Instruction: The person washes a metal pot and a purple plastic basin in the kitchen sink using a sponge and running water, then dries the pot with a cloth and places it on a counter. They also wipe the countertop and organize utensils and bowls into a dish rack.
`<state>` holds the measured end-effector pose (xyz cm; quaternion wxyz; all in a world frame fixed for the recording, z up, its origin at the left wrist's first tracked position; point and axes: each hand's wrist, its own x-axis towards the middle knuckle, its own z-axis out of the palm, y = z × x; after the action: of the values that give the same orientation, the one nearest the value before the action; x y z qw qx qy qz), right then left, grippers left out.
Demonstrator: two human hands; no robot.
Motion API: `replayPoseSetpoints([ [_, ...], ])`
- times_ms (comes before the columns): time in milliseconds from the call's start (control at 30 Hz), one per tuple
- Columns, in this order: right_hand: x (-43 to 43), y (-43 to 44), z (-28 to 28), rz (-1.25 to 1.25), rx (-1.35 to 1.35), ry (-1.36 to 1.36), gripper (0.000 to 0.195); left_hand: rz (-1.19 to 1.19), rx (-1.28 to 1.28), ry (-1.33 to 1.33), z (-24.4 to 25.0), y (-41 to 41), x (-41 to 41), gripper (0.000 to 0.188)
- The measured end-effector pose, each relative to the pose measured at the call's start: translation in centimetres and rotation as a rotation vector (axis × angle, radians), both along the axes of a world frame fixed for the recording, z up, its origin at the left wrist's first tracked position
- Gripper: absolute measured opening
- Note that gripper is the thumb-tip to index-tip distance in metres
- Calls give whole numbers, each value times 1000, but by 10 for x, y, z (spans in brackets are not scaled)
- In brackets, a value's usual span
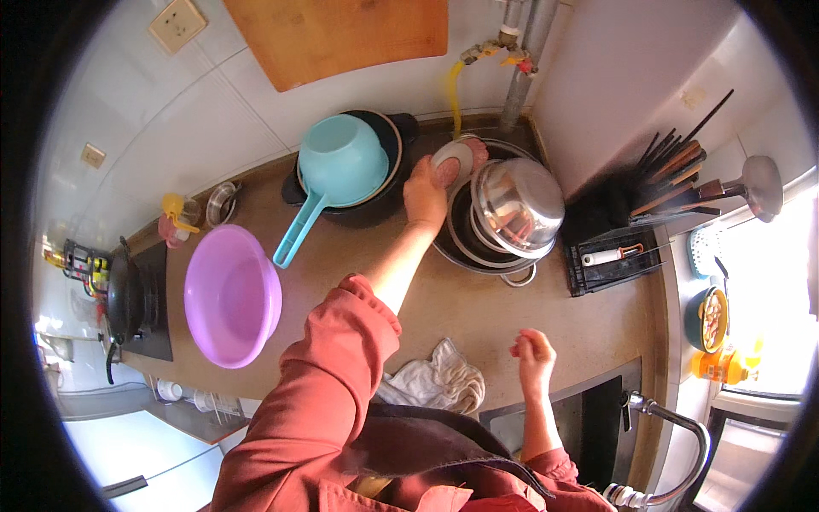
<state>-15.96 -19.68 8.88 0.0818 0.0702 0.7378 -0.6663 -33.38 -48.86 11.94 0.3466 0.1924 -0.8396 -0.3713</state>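
Observation:
My left hand (427,200) reaches to the back of the counter. Its fingers close on a round white and pink item (457,155), perhaps a small dish or lid; blur hides its exact kind. Just right of it, a shiny steel bowl (521,205) lies upside down on stacked metal pots and basins (455,224). My right hand (536,358) hovers at the front of the counter by the sink, its fingers curled and nothing visible in them. Left of my left hand, an inverted light-blue dipper (342,153) rests on a dark pot (397,144).
A purple basin (230,297) stands on the left, near a wok (125,294) on the stove. A crumpled cloth (441,377) lies at the front edge. To the right are the sink (563,422), its faucet (684,425), and a black utensil holder (614,262) with chopsticks.

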Motion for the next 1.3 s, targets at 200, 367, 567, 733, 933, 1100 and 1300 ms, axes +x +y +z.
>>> replayPoseSetpoints([
  [200, -17, -67, 45, 447, 262, 249, 12, -44, -175, 303, 67, -36, 31, 29],
  [367, 14, -114, 76, 467, 28, 48, 16, 4, 259, 391, 133, -57, 149, 28],
  [567, 132, -186, 118, 603, -423, -118, 53, 51, 897, 108, 92, -79, 383, 28],
  [733, 261, -252, 81, 861, -139, -168, 44, 331, 523, -50, 44, -127, 588, 30],
  [933, 441, -381, 82, 947, -257, -368, 50, 462, 594, -483, 22, -186, 809, 49],
  [1100, 536, -475, 85, 1308, -194, -573, 52, 552, 1043, -328, 29, -224, 935, 41],
  [1300, 630, -601, 64, 1421, -124, -726, 49, 939, 7, -363, 16, -308, 1008, 37],
])
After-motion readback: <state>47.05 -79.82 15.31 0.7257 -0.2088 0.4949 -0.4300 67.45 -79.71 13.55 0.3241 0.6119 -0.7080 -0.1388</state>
